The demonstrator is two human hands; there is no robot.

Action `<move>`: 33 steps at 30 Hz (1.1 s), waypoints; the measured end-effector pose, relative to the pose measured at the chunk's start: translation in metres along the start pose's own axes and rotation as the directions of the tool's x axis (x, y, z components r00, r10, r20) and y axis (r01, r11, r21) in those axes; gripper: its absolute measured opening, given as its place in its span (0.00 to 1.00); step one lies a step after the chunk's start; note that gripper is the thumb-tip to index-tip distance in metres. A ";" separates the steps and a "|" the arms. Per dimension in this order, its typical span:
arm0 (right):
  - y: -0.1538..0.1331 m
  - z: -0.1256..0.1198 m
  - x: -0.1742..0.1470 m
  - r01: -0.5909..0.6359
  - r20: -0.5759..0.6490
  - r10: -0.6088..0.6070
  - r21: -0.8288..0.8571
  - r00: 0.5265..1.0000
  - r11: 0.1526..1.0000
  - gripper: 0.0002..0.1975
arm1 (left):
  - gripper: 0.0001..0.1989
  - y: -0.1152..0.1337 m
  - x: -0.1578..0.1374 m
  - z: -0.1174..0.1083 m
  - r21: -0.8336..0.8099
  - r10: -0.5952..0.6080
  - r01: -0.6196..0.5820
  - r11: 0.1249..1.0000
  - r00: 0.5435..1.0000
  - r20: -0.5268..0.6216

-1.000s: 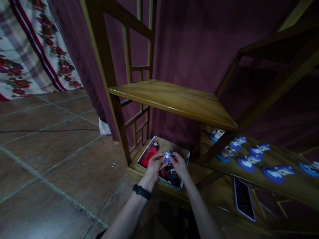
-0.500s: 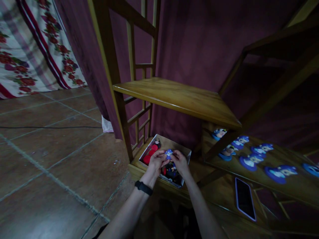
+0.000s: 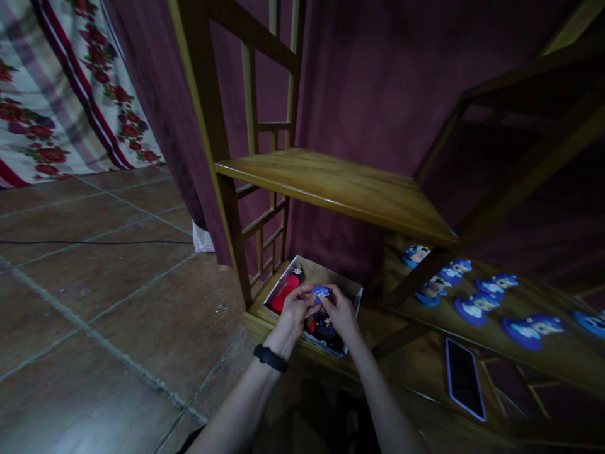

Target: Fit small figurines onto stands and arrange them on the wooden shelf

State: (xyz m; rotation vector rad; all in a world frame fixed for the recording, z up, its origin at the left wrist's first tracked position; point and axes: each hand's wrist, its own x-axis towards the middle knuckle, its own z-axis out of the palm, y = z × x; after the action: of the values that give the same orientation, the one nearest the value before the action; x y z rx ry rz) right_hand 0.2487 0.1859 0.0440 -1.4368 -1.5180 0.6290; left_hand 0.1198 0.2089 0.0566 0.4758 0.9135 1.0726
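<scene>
A small blue-and-white figurine (image 3: 321, 292) is pinched between my two hands, above an open cardboard box (image 3: 352, 287). My left hand (image 3: 297, 308) grips it from the left, and a dark band is on that wrist. From the right, the fingers of my right hand (image 3: 340, 309) close on the same figurine. Below the hands, the box holds red round pieces (image 3: 283, 296), a small dark-and-red figurine (image 3: 298, 271) and several dark figurines (image 3: 325, 328), partly hidden by my hands.
Several blue-based figurines (image 3: 477, 308) stand on the wooden shelf to the right. A phone (image 3: 466, 378) lies on a lower board. Over the box juts a wooden shelf board (image 3: 335, 183), beside a lattice side frame (image 3: 250, 94). A thin cable (image 3: 94, 242) crosses the tiled floor.
The figurine has been tipped between my fingers, so its top now shows more. My right hand has shifted slightly around it; the rest looks the same.
</scene>
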 end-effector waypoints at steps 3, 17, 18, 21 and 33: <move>0.007 0.002 0.001 -0.043 -0.009 0.043 0.026 0.999 0.999 0.10 | 0.10 0.001 -0.001 0.001 0.018 -0.026 0.026 0.999 1.000 0.000; 0.025 0.005 0.006 -0.145 0.082 0.131 0.198 0.988 0.970 0.12 | 0.07 0.001 -0.002 0.005 0.056 -0.109 0.113 0.992 0.992 -0.066; 0.026 0.004 0.006 -0.145 0.084 0.130 0.202 0.988 0.969 0.12 | 0.07 0.000 -0.001 0.006 0.055 -0.105 0.109 0.992 0.992 -0.075; 0.027 0.003 0.007 -0.161 0.100 0.141 0.239 0.985 0.958 0.12 | 0.07 -0.001 0.001 0.007 0.049 -0.108 0.112 0.993 0.991 -0.075; 0.030 -0.002 0.008 -0.217 0.115 0.189 0.331 0.975 0.918 0.12 | 0.09 -0.002 0.006 0.001 -0.015 -0.217 0.218 0.976 0.976 0.025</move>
State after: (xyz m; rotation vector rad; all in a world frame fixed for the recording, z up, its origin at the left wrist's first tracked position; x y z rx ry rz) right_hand 0.2658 0.1990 0.0218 -1.3171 -1.2514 1.0364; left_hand 0.1232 0.2133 0.0530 0.3635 0.9122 0.8734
